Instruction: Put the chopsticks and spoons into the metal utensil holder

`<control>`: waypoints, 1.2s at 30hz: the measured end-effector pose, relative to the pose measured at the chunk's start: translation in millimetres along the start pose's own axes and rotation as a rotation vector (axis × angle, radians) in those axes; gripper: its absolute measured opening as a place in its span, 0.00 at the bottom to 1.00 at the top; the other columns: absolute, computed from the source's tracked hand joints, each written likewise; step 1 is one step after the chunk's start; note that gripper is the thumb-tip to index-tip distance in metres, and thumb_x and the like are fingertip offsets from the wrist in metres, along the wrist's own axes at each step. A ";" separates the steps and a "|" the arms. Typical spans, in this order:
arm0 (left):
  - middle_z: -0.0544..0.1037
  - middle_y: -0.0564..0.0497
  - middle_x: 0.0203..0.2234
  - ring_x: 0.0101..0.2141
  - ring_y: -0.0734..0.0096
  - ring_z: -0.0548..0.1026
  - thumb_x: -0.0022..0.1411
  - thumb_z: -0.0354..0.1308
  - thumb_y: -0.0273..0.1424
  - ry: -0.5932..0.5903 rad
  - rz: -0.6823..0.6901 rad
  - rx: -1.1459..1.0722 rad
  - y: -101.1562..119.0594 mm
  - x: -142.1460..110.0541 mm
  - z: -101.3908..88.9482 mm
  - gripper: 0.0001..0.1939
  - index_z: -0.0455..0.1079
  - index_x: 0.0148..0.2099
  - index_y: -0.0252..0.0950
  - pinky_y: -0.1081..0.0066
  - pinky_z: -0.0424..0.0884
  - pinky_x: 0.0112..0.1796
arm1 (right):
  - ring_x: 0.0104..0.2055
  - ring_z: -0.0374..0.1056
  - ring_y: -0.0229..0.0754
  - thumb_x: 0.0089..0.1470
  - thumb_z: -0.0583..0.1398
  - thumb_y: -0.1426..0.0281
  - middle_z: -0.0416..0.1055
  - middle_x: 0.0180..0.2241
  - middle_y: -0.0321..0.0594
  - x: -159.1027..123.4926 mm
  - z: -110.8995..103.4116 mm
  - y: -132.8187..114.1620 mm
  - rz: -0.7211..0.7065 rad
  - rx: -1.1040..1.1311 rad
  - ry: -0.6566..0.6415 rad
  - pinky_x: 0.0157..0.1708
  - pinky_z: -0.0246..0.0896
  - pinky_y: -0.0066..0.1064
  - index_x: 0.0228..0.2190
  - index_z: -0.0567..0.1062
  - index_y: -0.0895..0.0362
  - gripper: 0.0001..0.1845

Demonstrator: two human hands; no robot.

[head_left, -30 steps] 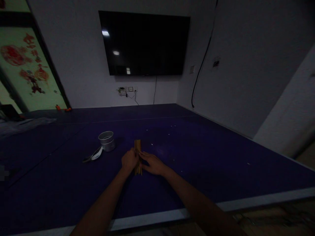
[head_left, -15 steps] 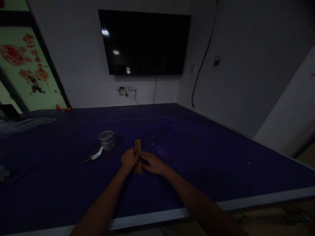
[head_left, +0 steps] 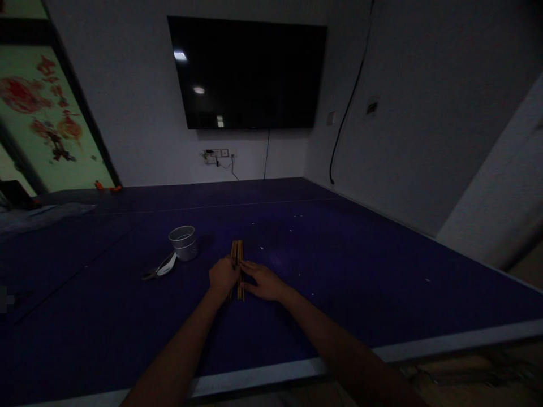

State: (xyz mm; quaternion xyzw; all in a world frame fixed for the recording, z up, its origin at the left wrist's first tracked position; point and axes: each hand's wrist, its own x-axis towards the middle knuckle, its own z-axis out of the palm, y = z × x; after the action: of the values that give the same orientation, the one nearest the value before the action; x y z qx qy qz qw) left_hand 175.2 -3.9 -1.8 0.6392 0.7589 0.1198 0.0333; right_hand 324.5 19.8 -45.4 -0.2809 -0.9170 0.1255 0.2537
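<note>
A bunch of thin yellow-brown chopsticks (head_left: 240, 250) lies on the dark blue tabletop (head_left: 339, 254), pointing away from me. My left hand (head_left: 223, 275) is on their left side, fingers curled and closed on some of them; its fingertips are partly hidden. From the right, my right hand (head_left: 263, 281) rests against the bunch with fingers stretched out and thumb apart, the tips touching the outer chopsticks. A narrow dark gap splits the bunch near the left fingers. Left of the hands stands a grey metal cup (head_left: 185, 251), with a white spoon (head_left: 167, 265) beside it.
Another dark, thin utensil (head_left: 150, 276) lies by the spoon. Small white scraps (head_left: 262, 248) dot the tabletop. Crumpled clear plastic (head_left: 46, 215) is at the far left. Near the wall sit orange items (head_left: 114, 189). A television (head_left: 250, 73) hangs above the table's far end.
My left hand has shifted slightly right over the bunch. The left chopsticks now slant, and a gap has opened between them and the right ones. My right hand stays nearly still.
</note>
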 end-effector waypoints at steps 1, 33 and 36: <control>0.77 0.43 0.35 0.38 0.63 0.75 0.58 0.46 0.38 -0.007 0.002 0.012 1.0 -0.9 -1.0 0.16 0.68 0.41 0.35 0.71 0.66 0.34 | 0.60 0.51 0.48 0.54 0.55 0.60 0.54 0.58 0.50 0.1 0.0 0.1 -0.001 0.002 -0.001 0.56 0.50 0.42 0.56 0.58 0.60 0.31; 0.76 0.43 0.36 0.39 0.62 0.75 0.58 0.46 0.37 -0.053 0.043 0.044 -1.6 0.0 -3.1 0.15 0.69 0.41 0.36 0.69 0.67 0.36 | 0.59 0.51 0.47 0.54 0.54 0.60 0.55 0.57 0.51 -0.3 -4.0 -2.9 -0.005 0.054 0.026 0.56 0.51 0.41 0.56 0.59 0.61 0.31; 0.76 0.43 0.37 0.39 0.62 0.75 0.58 0.46 0.38 -0.043 0.046 0.044 -2.1 0.4 -2.2 0.16 0.69 0.41 0.36 0.70 0.67 0.35 | 0.58 0.54 0.46 0.55 0.53 0.64 0.59 0.56 0.49 1.4 -3.7 -2.5 0.013 0.069 0.062 0.56 0.51 0.41 0.54 0.62 0.60 0.26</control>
State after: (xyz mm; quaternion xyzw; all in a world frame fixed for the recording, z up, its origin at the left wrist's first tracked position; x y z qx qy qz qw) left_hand 172.7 -4.1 -0.1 0.6593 0.7457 0.0901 0.0328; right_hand 324.4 18.8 -40.8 -0.2816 -0.9021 0.1498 0.2908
